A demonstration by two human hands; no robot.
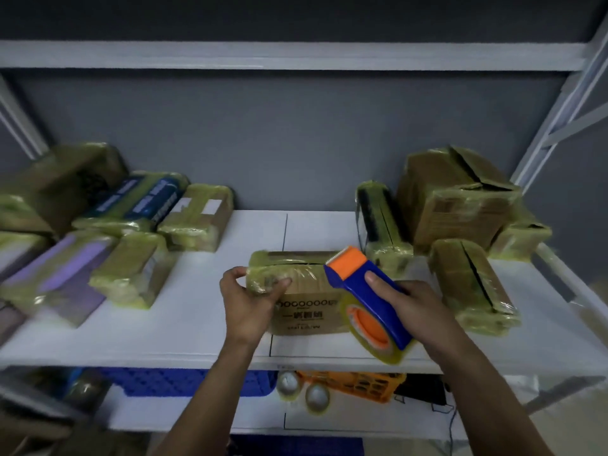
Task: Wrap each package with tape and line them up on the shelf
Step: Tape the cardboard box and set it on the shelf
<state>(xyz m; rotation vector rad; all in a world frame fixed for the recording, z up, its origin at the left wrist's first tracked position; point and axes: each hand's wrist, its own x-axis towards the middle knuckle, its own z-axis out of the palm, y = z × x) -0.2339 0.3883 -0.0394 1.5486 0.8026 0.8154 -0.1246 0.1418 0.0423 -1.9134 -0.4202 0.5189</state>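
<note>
The cardboard package lies at the centre of the frame on the white shelf, its taped left end gripped by the left hand, while the right hand curls round a blue-and-orange tape dispenser over its right side, with wrapped packages grouped at left and right.

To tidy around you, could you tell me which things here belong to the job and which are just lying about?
Job: cardboard box, tape dispenser, wrapped packages, shelf.
Lying about below: blue crate, orange basket, loose tape rolls.
</note>
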